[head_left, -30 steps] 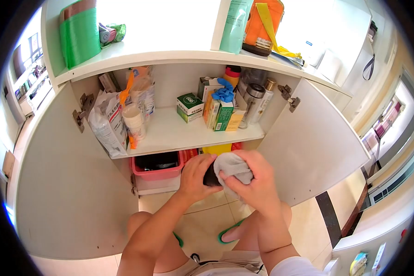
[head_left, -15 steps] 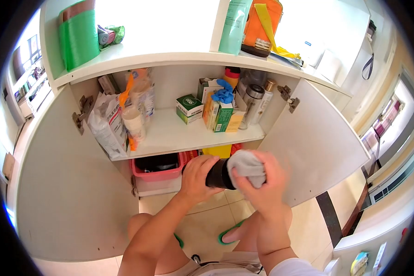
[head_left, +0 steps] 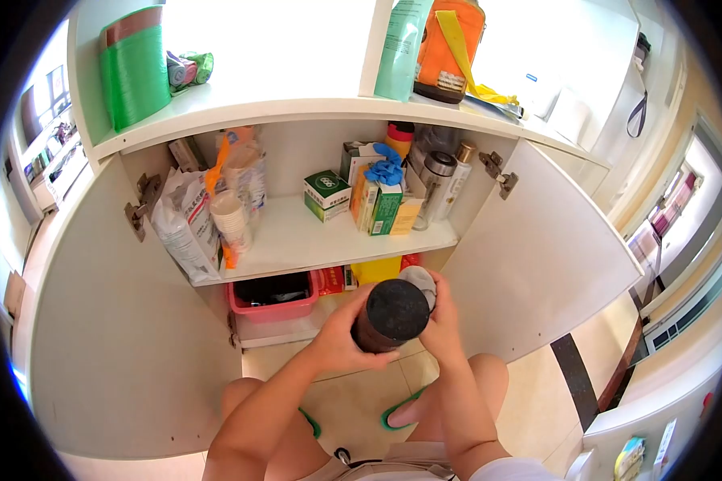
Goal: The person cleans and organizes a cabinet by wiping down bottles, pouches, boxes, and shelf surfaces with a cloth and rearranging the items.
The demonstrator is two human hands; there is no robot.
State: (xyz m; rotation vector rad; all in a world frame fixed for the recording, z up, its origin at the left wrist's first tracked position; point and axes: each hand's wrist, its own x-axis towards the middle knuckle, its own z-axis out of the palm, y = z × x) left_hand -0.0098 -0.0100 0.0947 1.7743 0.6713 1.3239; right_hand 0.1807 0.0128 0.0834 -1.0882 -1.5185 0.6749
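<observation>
A dark cylindrical container (head_left: 398, 311) with a flat black round end is held in front of the open cabinet, that end tilted up towards me. My left hand (head_left: 343, 337) is wrapped round its left side, with the thumb underneath. On the other side my right hand (head_left: 443, 322) grips a light grey cloth (head_left: 419, 284) and presses it to the container's far right side. Part of the cloth is hidden behind the container.
Two cabinet doors (head_left: 128, 321) (head_left: 545, 248) stand open either side. The shelf (head_left: 285, 228) carries paper cups (head_left: 231, 215), a green box (head_left: 327, 192), blue gloves (head_left: 387, 166) and a glass bottle (head_left: 435, 188). Below sits a pink basin (head_left: 277, 311).
The container has turned from lying sideways to showing its black round end. My right hand and the cloth have moved from its right end to its far right side.
</observation>
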